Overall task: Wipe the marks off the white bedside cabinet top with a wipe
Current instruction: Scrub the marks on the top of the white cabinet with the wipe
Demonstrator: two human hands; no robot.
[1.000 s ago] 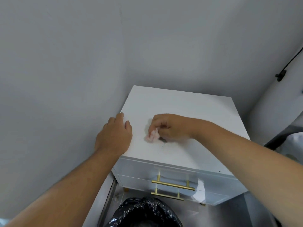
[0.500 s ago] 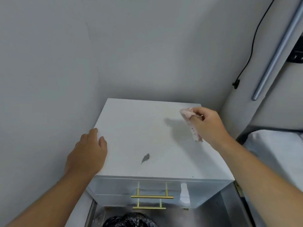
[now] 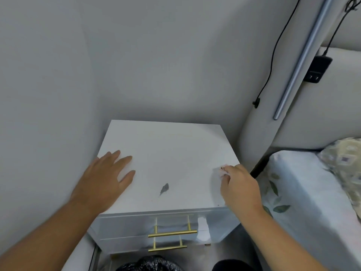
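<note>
The white bedside cabinet top [image 3: 172,149] stands in a corner between grey walls. A dark grey mark [image 3: 164,188] sits on it near the front middle, and a tiny dark speck [image 3: 218,205] lies at the front right corner. My right hand [image 3: 239,187] is over the right edge of the top, pinching a small crumpled pinkish wipe [image 3: 224,171] against the surface. My left hand [image 3: 105,178] lies flat on the left side of the top, fingers spread, holding nothing.
Two drawers with gold bar handles [image 3: 172,233] face me below the top. A black bin bag [image 3: 150,264] sits on the floor in front. A bed with a floral sheet [image 3: 304,192] and padded headboard is close on the right, with a black cable [image 3: 271,61] and charger [image 3: 317,69].
My right hand has drawn the wipe from the back right of the top toward the front right edge. My left hand has slid further onto the top and flattened out. The view shifted left.
</note>
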